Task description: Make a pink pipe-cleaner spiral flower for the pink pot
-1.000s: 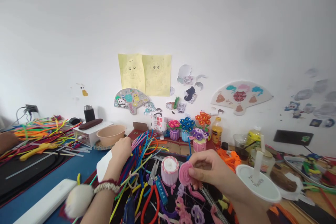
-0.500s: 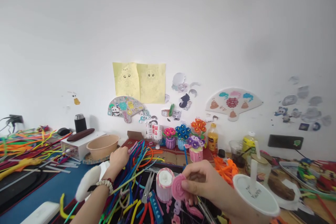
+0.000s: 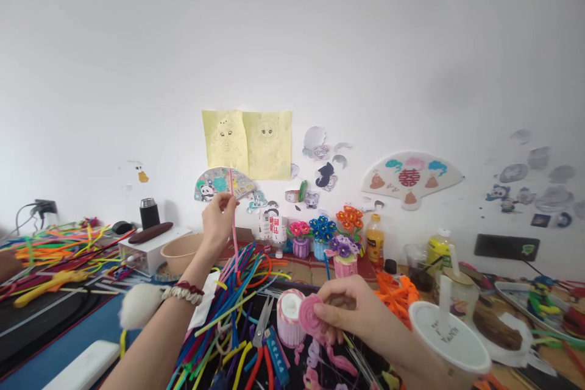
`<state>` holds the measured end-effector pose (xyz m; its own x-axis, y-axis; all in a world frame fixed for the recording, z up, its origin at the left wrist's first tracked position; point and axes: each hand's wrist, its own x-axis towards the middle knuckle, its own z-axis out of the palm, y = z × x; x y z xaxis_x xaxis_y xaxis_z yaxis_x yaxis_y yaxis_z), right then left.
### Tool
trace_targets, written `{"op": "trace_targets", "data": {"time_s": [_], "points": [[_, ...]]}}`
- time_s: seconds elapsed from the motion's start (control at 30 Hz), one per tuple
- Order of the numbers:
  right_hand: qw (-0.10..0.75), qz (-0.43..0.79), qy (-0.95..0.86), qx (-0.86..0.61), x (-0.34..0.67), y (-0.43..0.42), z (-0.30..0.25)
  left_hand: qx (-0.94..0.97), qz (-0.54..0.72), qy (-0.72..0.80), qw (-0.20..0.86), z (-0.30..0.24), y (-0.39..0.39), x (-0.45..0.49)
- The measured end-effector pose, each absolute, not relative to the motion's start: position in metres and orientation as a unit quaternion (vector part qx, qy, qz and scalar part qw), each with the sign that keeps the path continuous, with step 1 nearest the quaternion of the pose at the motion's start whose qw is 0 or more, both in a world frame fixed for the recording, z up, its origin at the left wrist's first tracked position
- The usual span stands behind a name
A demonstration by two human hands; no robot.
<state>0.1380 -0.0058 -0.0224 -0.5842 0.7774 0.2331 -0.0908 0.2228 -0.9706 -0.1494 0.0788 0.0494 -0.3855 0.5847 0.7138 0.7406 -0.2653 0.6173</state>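
My left hand (image 3: 220,218) is raised above the pile of coloured pipe cleaners (image 3: 242,283), fingers pinched round one pink pipe cleaner (image 3: 234,234) that stands nearly upright. In my right hand (image 3: 350,308) a flat pink pipe-cleaner coil (image 3: 311,315) is held between thumb and fingers. Just left of the coil stands a small pink-striped pot (image 3: 291,323) with a white filling, partly overlapped by the coil. Scissors with red handles (image 3: 262,341) lie open beside the pot, along with a blue box (image 3: 277,356). Short curled pink pieces (image 3: 340,361) lie below my right hand.
Little pots of pipe-cleaner flowers (image 3: 322,231) line the back by the wall. A lidded cup with a straw (image 3: 450,335) stands close to my right forearm. At left are a tan bowl (image 3: 180,251), a white box (image 3: 153,247) and more pipe cleaners (image 3: 59,256).
My left hand has risen from the pile, drawing out a pink pipe cleaner. My right hand still holds the coil in nearly the same place. The view has shifted slightly.
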Motion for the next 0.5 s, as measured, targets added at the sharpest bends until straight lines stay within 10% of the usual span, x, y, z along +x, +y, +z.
{"op": "trace_targets", "data": {"time_s": [0.23, 0.5], "points": [[0.431, 0.564, -0.657, -0.254, 0.136, -0.005, -0.020, -0.649, -0.623, -0.435, 0.040, 0.092, 0.001, -0.090], [0.489, 0.570, -0.614, -0.243, 0.131, -0.018, -0.010, -0.714, -0.487, -0.485, 0.133, 0.026, -0.083, -0.061]]}}
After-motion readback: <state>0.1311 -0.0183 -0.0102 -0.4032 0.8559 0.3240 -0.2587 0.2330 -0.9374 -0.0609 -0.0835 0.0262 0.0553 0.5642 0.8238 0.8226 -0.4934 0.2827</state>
